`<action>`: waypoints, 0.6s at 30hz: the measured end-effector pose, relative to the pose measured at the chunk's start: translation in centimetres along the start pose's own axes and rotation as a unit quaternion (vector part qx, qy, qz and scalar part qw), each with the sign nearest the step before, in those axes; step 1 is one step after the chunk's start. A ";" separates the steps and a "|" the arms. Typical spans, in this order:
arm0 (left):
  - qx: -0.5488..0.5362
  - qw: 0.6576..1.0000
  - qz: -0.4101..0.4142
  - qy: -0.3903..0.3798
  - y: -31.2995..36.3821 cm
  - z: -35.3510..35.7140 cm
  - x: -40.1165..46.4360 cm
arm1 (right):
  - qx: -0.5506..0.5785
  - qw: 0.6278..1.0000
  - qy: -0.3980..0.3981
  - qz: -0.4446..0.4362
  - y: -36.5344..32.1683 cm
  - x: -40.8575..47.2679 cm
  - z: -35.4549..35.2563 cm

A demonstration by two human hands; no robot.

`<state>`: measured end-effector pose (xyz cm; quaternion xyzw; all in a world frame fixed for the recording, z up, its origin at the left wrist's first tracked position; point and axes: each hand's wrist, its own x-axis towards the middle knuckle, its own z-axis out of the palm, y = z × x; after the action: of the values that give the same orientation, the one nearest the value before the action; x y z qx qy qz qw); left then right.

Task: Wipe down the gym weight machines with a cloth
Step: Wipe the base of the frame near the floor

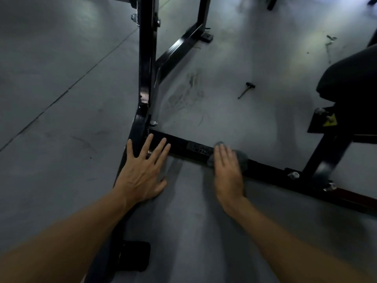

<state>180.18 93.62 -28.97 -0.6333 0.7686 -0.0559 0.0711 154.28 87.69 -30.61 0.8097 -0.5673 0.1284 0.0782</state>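
Note:
A black steel weight machine frame stands on the grey floor, with a low base bar running from the centre to the lower right. My right hand lies flat with straight fingers on a grey cloth, pressing it onto that bar. My left hand rests spread and flat where the base bar meets the upright post, fingers straight, holding nothing. Most of the cloth is hidden under my right hand.
A small T-handled pin lies on the floor beyond the bar. A black padded seat with a yellow warning sticker stands at the right. A rubber foot sits near my left forearm. Bolts stick up from the bar.

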 end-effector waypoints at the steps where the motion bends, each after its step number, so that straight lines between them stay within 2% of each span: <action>1: -0.001 1.000 0.000 0.000 0.0 -0.1 0.0 | 0.008 1.000 0.000 -0.030 -2.0 1.1 0.0; 4: -0.006 1.000 -0.010 0.011 -0.3 0.0 0.1 | 0.039 0.996 -0.009 -0.082 -6.6 3.0 -0.1; 6: -0.002 1.000 -0.012 0.015 -0.2 0.2 0.3 | 0.032 0.994 -0.001 -0.104 -6.0 3.3 0.3; 9: -0.002 1.000 -0.012 0.020 -0.5 -0.1 0.3 | 0.030 0.991 0.005 -0.130 -1.1 1.6 0.3; 13: 0.022 0.999 0.009 0.023 0.2 -0.3 -0.1 | -0.005 0.996 0.014 -0.089 9.1 -3.4 -1.6; 16: 0.021 0.996 0.054 0.067 4.6 -2.2 1.7 | -0.022 0.998 0.014 -0.053 16.2 -6.5 -3.7; 18: -0.007 0.992 0.087 0.088 9.5 -4.2 3.8 | -0.017 0.999 0.006 -0.036 16.8 -6.4 -3.9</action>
<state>169.59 91.66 -26.66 -0.5571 0.8244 -0.0998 0.0033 135.95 88.68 -29.12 0.8275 -0.5391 0.1210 0.0997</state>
